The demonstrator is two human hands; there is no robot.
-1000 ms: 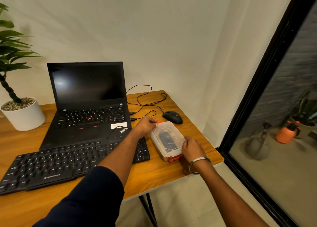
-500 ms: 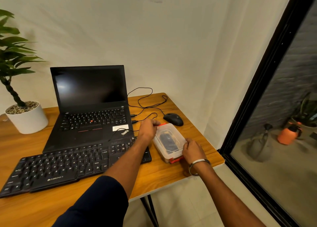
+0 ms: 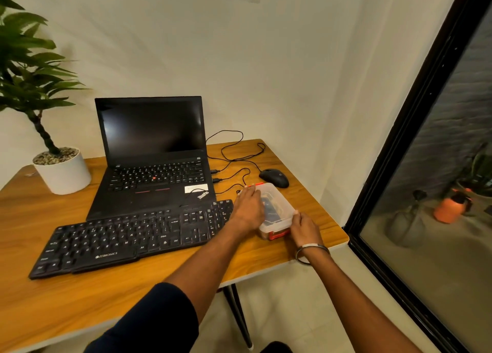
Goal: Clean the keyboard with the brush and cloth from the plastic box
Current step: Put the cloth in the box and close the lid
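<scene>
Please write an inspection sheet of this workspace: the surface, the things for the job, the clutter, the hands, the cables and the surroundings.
Surface: wooden table, near a corner of the wall.
Job's things: black keyboard in front of the laptop; plastic box with lid on, dark contents inside, brush and cloth not identifiable.
Clutter: mouse; potted plant.
Hands: left hand and right hand grip the box at opposite ends.
Cables: thin black cables loop between laptop and mouse.
Surroundings: dark glass door at right; orange sprayer outside.
</scene>
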